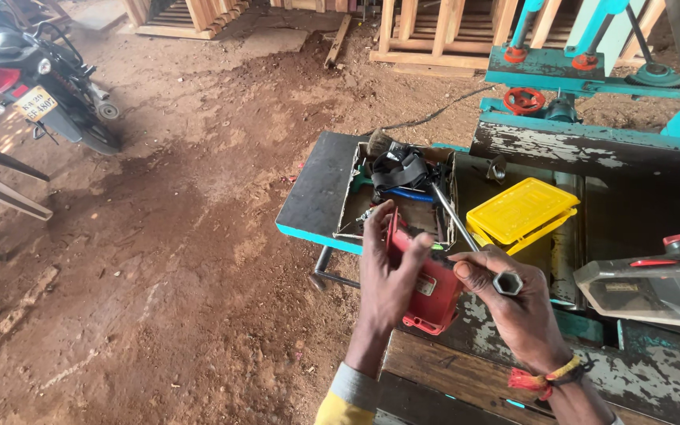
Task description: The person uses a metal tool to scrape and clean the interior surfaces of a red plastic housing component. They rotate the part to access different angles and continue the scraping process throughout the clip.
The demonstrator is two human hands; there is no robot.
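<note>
My left hand [387, 271] grips the red tool case [428, 287] above the workbench [466, 370]; my right hand [513, 307] pinches a steel socket wrench [466, 236], hex end toward me; beyond sits a yellow box [522, 211].

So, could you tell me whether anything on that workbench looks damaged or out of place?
The bench's front plank has its dark paint flaking off in pale patches, and the open tool tray is a jumble of straps and tools. The left hand holds a red case; the right hand grips a metal socket wrench. Nothing looks spilled.
</note>
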